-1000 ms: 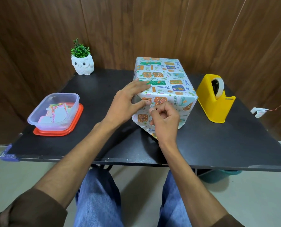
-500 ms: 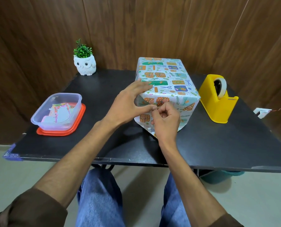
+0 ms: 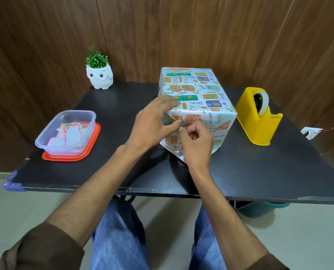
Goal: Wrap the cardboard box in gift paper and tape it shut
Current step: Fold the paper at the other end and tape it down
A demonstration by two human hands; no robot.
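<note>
Left hand [image 3: 152,123] lies with straight, spread fingers on the near left corner of the cardboard box [image 3: 193,88] and presses the gift paper [image 3: 218,121] down. Right hand [image 3: 198,145] has curled fingers at the near face; whether they pinch the paper, I cannot tell. The box stands on the black table [image 3: 123,172], near the yellow tape dispenser [image 3: 257,119].

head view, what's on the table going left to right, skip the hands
plastic tub sitting on a red lid → owl plant pot → wrapped box → yellow tape dispenser
</note>
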